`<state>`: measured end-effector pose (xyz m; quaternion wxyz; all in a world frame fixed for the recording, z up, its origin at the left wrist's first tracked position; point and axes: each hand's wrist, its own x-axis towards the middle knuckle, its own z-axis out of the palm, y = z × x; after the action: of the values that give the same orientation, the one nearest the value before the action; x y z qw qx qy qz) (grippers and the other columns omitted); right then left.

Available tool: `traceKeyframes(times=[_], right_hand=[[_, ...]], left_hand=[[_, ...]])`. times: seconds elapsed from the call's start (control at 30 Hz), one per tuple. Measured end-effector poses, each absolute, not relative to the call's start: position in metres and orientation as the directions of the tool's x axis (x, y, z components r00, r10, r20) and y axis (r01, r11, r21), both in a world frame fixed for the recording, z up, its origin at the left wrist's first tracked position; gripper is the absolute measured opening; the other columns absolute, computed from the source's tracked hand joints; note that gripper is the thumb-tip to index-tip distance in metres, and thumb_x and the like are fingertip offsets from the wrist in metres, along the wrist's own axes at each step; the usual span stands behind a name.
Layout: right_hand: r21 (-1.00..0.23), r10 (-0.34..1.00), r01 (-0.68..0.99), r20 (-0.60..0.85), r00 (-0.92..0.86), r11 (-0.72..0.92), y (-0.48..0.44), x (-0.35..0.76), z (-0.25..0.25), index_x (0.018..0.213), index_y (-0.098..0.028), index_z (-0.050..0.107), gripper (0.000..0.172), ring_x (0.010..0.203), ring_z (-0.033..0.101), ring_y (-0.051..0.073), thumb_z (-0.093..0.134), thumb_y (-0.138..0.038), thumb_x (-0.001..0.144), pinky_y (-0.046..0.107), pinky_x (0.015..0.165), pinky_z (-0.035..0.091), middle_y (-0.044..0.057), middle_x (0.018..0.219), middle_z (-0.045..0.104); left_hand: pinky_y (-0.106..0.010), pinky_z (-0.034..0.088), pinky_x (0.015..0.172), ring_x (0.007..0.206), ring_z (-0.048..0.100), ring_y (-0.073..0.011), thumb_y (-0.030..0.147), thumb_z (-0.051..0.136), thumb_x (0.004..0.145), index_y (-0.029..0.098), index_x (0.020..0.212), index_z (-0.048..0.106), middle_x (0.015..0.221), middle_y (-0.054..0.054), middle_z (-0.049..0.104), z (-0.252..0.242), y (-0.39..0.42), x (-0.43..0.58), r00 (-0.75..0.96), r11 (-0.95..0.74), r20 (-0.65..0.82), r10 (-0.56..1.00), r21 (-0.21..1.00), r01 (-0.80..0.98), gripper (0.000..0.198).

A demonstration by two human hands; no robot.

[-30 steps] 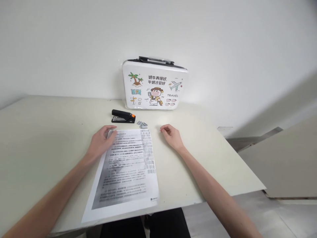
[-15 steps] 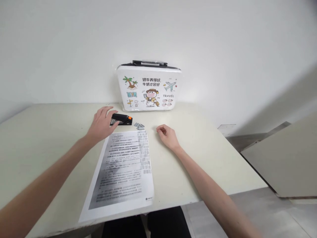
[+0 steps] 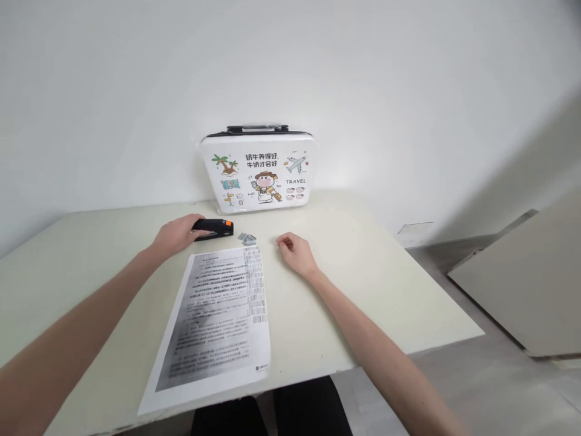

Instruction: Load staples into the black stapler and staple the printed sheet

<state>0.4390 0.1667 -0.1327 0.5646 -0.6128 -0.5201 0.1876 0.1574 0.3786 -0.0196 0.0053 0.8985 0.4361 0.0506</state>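
My left hand [image 3: 179, 233] is wrapped round the left end of a black stapler [image 3: 220, 227] with an orange button, which lies on the table behind the paper. Several strips of staples [image 3: 247, 238] sit in a small heap just right of the stapler. Below them a printed sheet of paper [image 3: 213, 315] lies flat, its lower edge close to the table's front. My right hand [image 3: 295, 251] rests on the table to the right of the staples, fingers curled together; whether anything is between them is hidden.
A white case [image 3: 258, 175] with cartoon prints and a black handle stands upright against the wall at the back of the pale table [image 3: 354, 290]. A light panel [image 3: 521, 278] stands on the floor to the right. My legs are under the front edge.
My left hand has come down and closed on the stapler; before, it hovered over it with fingers spread. My right hand keeps its place and curl. The view has shifted slightly.
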Motion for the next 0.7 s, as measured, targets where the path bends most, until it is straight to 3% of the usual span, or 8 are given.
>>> traceKeyframes(times=[0.13,0.27,0.4,0.53,0.7], right_hand=[[-0.910,0.848,0.370,0.338,0.408,0.186,0.168,0.439,-0.135,0.092,-0.023,0.069,0.015,0.083,0.069,0.019,0.054,-0.021,0.087,0.034,0.085,0.054,0.003,0.093,0.076],[-0.944,0.844,0.269,0.298,0.446,0.191,0.167,0.442,-0.138,0.092,-0.023,0.069,0.014,0.085,0.070,0.019,0.057,-0.026,0.085,0.036,0.089,0.054,0.003,0.092,0.075],[-0.970,0.844,0.127,0.245,0.478,0.209,0.159,0.451,-0.135,0.095,-0.022,0.068,0.018,0.090,0.070,0.021,0.062,-0.036,0.085,0.038,0.092,0.055,0.005,0.092,0.075],[-0.973,0.875,-0.007,0.205,0.438,0.231,0.139,0.464,-0.128,0.100,-0.022,0.069,0.033,0.096,0.071,0.021,0.070,-0.052,0.085,0.038,0.095,0.055,0.006,0.098,0.076],[-0.968,0.920,-0.124,0.162,0.357,0.218,0.104,0.486,-0.121,0.101,-0.022,0.071,0.049,0.093,0.071,0.021,0.072,-0.068,0.085,0.037,0.091,0.056,0.008,0.104,0.076]], left_hand=[[-0.034,0.046,0.075,0.096,0.071,-0.0298,0.061,0.051,0.097,0.023,0.129,0.061,0.118,-0.008,0.075,-0.006,0.349,0.158,0.550,-0.581,0.204,0.810,0.148,0.800,0.050],[-0.033,0.047,0.077,0.095,0.070,-0.0282,0.060,0.052,0.098,0.022,0.129,0.061,0.117,-0.008,0.075,0.013,0.303,0.172,0.629,-0.681,0.280,0.725,0.158,0.715,0.049],[-0.034,0.049,0.081,0.097,0.071,-0.0269,0.055,0.056,0.100,0.023,0.128,0.061,0.120,-0.006,0.074,0.018,0.243,0.195,0.732,-0.772,0.247,0.635,0.182,0.608,0.043],[-0.034,0.050,0.079,0.098,0.072,-0.0266,0.051,0.057,0.103,0.023,0.122,0.061,0.119,-0.005,0.075,0.003,0.186,0.220,0.819,-0.834,0.186,0.543,0.233,0.500,0.034],[-0.037,0.051,0.076,0.097,0.074,-0.0290,0.045,0.058,0.105,0.021,0.123,0.059,0.117,-0.007,0.075,-0.027,0.144,0.247,0.882,-0.890,0.154,0.445,0.183,0.418,0.030]])
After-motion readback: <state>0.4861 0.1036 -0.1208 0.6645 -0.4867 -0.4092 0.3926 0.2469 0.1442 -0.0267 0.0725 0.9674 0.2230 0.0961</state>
